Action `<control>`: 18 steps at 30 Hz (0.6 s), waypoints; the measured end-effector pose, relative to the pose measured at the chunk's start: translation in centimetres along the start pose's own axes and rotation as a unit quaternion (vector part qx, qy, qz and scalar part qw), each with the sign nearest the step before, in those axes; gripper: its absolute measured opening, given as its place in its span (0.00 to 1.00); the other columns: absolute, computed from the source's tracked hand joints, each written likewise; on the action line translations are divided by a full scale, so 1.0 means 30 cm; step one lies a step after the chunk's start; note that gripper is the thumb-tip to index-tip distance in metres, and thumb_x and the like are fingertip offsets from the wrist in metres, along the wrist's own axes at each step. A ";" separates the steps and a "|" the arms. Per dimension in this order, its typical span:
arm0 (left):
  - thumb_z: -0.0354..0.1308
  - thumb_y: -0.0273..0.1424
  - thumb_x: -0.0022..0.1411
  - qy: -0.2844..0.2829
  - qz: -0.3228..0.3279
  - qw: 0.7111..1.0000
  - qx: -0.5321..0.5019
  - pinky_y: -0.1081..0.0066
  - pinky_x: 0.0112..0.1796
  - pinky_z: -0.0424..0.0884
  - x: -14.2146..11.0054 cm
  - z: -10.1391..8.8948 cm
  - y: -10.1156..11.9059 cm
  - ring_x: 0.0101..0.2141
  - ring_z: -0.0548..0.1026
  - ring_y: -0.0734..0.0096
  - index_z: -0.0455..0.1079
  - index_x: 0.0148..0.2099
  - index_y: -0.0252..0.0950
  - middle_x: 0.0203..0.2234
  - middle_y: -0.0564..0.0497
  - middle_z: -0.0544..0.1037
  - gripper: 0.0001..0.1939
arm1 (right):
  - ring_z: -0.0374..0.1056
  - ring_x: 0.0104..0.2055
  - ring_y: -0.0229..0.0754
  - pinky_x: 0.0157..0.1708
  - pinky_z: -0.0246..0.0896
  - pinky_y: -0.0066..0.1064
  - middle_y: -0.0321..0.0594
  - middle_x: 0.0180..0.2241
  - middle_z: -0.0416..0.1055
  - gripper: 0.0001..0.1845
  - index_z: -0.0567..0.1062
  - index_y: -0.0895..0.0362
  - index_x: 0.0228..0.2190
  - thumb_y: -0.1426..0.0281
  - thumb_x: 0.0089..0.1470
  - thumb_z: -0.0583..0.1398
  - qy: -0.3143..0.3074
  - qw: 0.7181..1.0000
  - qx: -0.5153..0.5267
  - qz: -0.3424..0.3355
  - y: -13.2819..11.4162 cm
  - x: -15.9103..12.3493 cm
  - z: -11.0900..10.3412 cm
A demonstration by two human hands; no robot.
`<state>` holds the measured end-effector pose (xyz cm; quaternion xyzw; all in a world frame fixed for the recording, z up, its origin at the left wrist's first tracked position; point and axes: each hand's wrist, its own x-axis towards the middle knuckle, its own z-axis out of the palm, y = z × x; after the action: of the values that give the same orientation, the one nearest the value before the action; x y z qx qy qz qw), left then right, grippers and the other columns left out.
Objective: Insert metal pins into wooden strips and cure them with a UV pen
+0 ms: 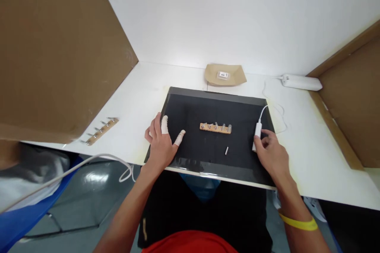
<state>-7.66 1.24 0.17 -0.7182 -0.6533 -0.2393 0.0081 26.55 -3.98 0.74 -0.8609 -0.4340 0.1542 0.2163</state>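
Your right hand [272, 153] grips a white corded stick [258, 129]; your left hand [161, 146] spreads empty. Between them, a wooden strip with clear tubes [215, 127] lies on a black mat [190, 106]. Apparently you're handling the stick; moving it calls for cord slack.

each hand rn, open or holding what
Left hand: open, spread over the edge of the black mat.
Right hand: closed, holding the white corded device.

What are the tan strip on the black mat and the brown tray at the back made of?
The tan strip looks like dull wood: it's light brown, though no grain shows. The brown tray seems to be matte card or thick paper: its thin sides look folded up.
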 end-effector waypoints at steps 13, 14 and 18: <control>0.47 0.43 0.76 -0.015 -0.050 0.998 -0.035 0.37 0.65 0.60 0.369 0.173 0.101 0.67 0.65 0.36 0.61 0.70 0.25 0.68 0.27 0.66 0.32 | 0.70 0.32 0.46 0.39 0.66 0.41 0.38 0.33 0.76 0.38 0.68 0.56 0.59 0.45 0.57 0.62 0.109 0.977 0.182 -0.032 -0.026 -0.138 0.029; 0.46 0.44 0.76 -0.017 -0.051 0.998 -0.028 0.35 0.65 0.60 0.365 0.186 0.101 0.67 0.64 0.35 0.61 0.70 0.25 0.68 0.26 0.66 0.32 | 0.73 0.37 0.48 0.43 0.67 0.43 0.41 0.38 0.79 0.39 0.64 0.56 0.61 0.48 0.57 0.63 0.098 0.976 0.175 -0.089 -0.040 -0.150 0.042; 0.47 0.46 0.76 -0.019 -0.043 0.999 -0.008 0.33 0.66 0.57 0.349 0.216 0.099 0.69 0.60 0.33 0.60 0.71 0.26 0.70 0.26 0.63 0.34 | 0.68 0.63 0.59 0.64 0.51 0.59 0.52 0.57 0.76 0.44 0.48 0.56 0.70 0.57 0.62 0.60 0.042 0.960 0.074 -0.268 -0.082 -0.113 0.092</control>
<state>-2.36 12.68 -0.96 -0.6942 -0.6815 -0.2308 -0.0204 21.69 -4.77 -0.12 -0.7001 -0.6267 0.0857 0.3313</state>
